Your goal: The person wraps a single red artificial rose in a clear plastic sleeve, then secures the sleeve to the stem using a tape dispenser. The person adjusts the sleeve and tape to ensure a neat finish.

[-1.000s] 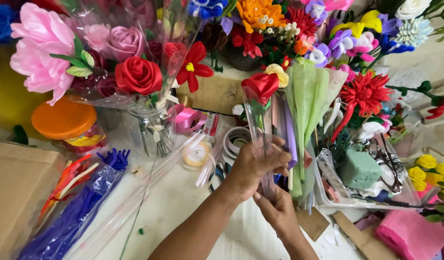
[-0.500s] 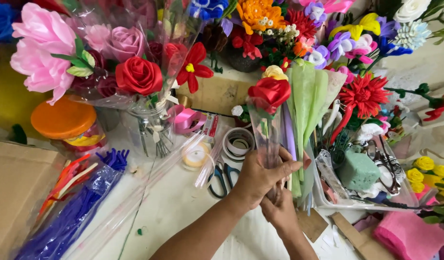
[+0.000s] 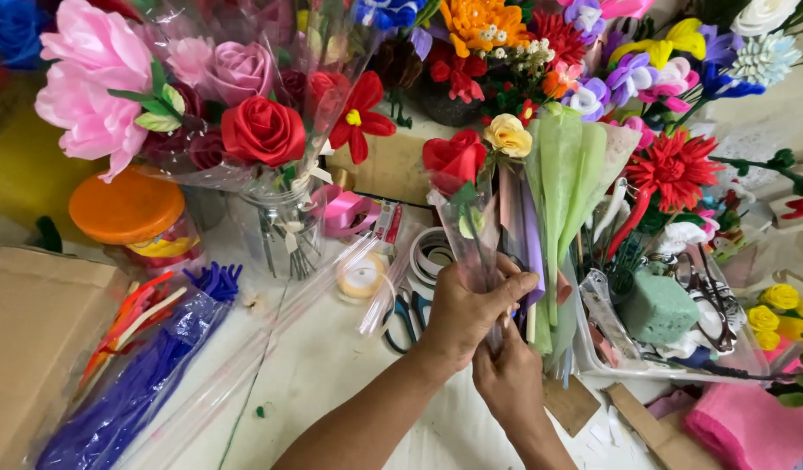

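Here, in the head view, your worktable is crowded: an orange-lidded jar (image 3: pixel 130 213) stands at the left, a clear bag of blue and red pipe cleaners (image 3: pixel 132 365) lies below it, and a glass vase (image 3: pixel 284 228) holding wrapped artificial roses stands behind. Scissors (image 3: pixel 404 318) and rolls of tape (image 3: pixel 432 252) lie just left of your hands, and a green foam block (image 3: pixel 655 306) sits in the clear tray (image 3: pixel 593 352) to the right. Tall green wrapping sleeves (image 3: pixel 565 187) rise right beside the work. Your left hand (image 3: pixel 467 313) is closed around the lower part of a red artificial rose (image 3: pixel 454 159) in a clear plastic sleeve (image 3: pixel 469 231), the bloom standing upright above your fist. Your right hand (image 3: pixel 508 379) sits just beneath, fingers pinched on the stem end, which is hidden between your hands.
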